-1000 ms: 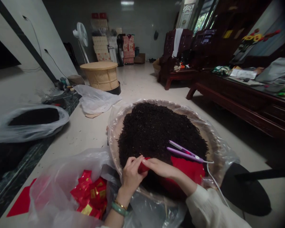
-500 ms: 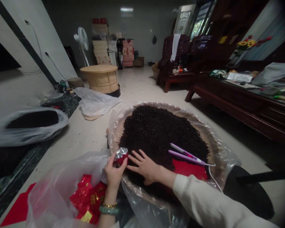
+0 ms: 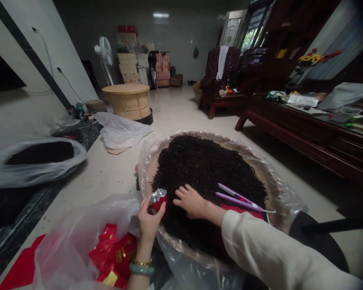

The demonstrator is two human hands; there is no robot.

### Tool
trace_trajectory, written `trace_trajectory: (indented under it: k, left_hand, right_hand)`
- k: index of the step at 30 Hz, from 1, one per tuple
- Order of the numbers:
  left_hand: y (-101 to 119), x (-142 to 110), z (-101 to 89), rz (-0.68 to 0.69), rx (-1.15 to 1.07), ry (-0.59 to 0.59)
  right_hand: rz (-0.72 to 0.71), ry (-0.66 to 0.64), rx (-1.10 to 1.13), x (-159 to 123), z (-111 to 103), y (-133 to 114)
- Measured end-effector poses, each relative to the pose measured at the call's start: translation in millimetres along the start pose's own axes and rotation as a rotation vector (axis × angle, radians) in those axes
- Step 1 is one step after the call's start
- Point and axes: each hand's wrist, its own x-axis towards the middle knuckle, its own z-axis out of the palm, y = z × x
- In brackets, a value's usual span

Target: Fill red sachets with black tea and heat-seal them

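Observation:
My left hand (image 3: 151, 219) is closed around a small red foil packet (image 3: 159, 199), its silver mouth facing up, at the near left rim of a wide round basket (image 3: 149, 169) lined with clear plastic. A broad heap of dark, dried, tea-like leaves (image 3: 205, 161) fills the middle of the basket. Palm down on these leaves, my right hand (image 3: 191, 201) has its fingers bent and slightly apart; whether leaves are under them is hidden. Right of that hand lies a purple flat-iron-like sealer (image 3: 238, 201) with a white cord, over a red sheet (image 3: 230, 208).
Left of the basket, a clear plastic bag (image 3: 75, 225) holds several red packets (image 3: 111, 253). Another bag (image 3: 78, 161) of dark leaves sits farther left. A round wooden stand (image 3: 128, 100), a fan (image 3: 104, 52) and a dark wooden table (image 3: 305, 133) stand beyond.
My right hand has gone from spread flat to bent fingers, shifting slightly right and away from the packet. My left hand and the packet have moved a little to the right.

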Motion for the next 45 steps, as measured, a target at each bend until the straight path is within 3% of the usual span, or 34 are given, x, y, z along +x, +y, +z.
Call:
trace_trajectory:
  k: [3, 5, 7, 11, 15, 18, 23, 27, 33, 37, 39, 41, 45]
  left_hand:
    - [0, -1, 1.0, 0.0, 0.001, -0.017]
    - [1, -1, 2.8, -0.005, 0.001, -0.017]
    - [3, 0, 5.2, -0.003, 0.001, -0.012]
    - [10, 2, 8.8, 0.027, -0.011, -0.02]
    - [12, 4, 7.8, 0.049, 0.01, -0.026]
    - [9, 4, 7.5, 0.061, 0.039, -0.025]
    - [6, 2, 12.8, 0.091, 0.036, -0.026]
    - [6, 1, 17.3, 0.145, 0.054, -0.042]
    - [4, 0, 19.2, 0.218, 0.089, -0.079]
    - [2, -2, 21.4, 0.229, 0.094, -0.077]
    - [2, -4, 23.2, 0.23, 0.087, -0.086]
    - [4, -5, 25.0, 0.232, 0.078, -0.103]
    - [10, -9, 28.9, 0.239, 0.082, -0.14]
  right_hand:
    - [0.172, 0.021, 0.057, -13, -11, 27]
    - [0.192, 0.025, 0.136, -18, -13, 33]
    - [0.129, 0.02, 0.205, -17, -11, 24]
    - [-0.093, 0.007, 0.19, -2, 7, -21]
    - [-0.127, 0.064, 0.126, 7, 22, -40]
    - [-0.028, 0.098, 0.106, 0, 22, -21]
    - [0.284, 0.14, 0.141, -18, 11, 21]
    - [0.444, 0.148, 0.17, -19, 8, 20]
    - [0.203, 0.109, 0.077, -25, 12, -3]
    - [0.184, 0.114, 0.118, -42, 14, 2]
    - [0.24, 0.167, 0.238, -47, 15, 10]
    - [0.356, 0.328, 0.473, -48, 15, 17]
    - [0.653, 0.742, 1.299, -42, 9, 26]
